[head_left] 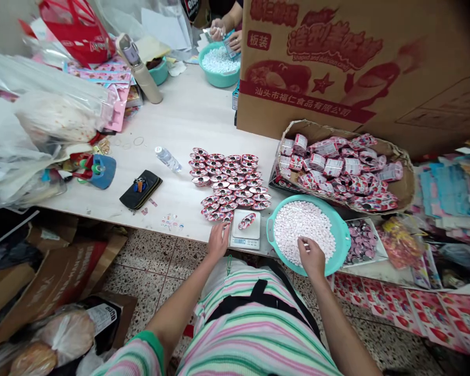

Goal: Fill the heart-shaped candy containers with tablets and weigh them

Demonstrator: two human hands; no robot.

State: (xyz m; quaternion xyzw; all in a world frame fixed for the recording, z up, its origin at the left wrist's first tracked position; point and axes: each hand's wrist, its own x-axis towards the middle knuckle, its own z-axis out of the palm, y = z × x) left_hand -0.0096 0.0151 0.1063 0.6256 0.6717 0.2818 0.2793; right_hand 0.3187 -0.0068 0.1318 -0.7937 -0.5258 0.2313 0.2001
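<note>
The person's left hand [218,241] lies with fingers slightly spread, pressed against the near edge of the red-and-white foil packs [227,180] set out in overlapping rows on the white table [196,115]. A single pack [246,221] sits on the digital kitchen scale [245,230] (within easy reach of both hands). The right hand [311,256] dips curled fingers into white candy pieces [301,230] heaped in a teal basin [347,240]; whether they pinch any, the view cannot tell. Scale and basin stand side by side at the table edge, seemingly to keep each hand's reach short. Farther along the table, a co-worker's hands [223,31] work above a similar basin [219,81].
</note>
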